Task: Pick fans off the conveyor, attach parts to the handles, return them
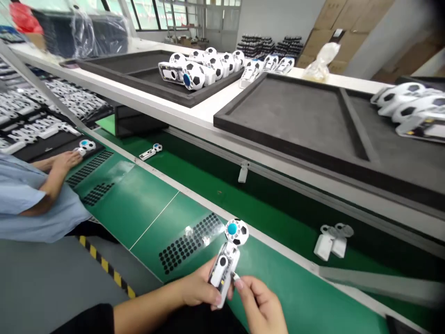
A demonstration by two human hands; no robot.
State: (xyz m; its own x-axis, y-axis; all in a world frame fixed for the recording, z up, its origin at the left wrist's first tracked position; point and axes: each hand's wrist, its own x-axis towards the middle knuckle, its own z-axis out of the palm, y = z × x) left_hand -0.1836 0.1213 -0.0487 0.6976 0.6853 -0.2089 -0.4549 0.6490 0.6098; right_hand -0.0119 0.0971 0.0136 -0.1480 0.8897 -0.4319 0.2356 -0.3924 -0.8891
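A white device point(224, 273) with a football-patterned round head and a blue disc is held upright, slightly tilted, in my left hand point(201, 286). Its open face shows a black round dot and some inner parts. My right hand point(259, 301) pinches a small white and metal piece point(235, 276) against the device's right side; its exact kind is too small to tell. A clear sheet of black round stickers point(191, 242) lies on the green bench point(278, 278), just left of the device.
A co-worker's hands point(66, 160) hold a similar device at the left. Devices lie on the green belt point(205, 185) beyond the bench. Above it, a white shelf point(208, 111) carries black foam trays point(295, 111) and more football devices point(215, 65). A metal bar point(375, 280) crosses at the right.
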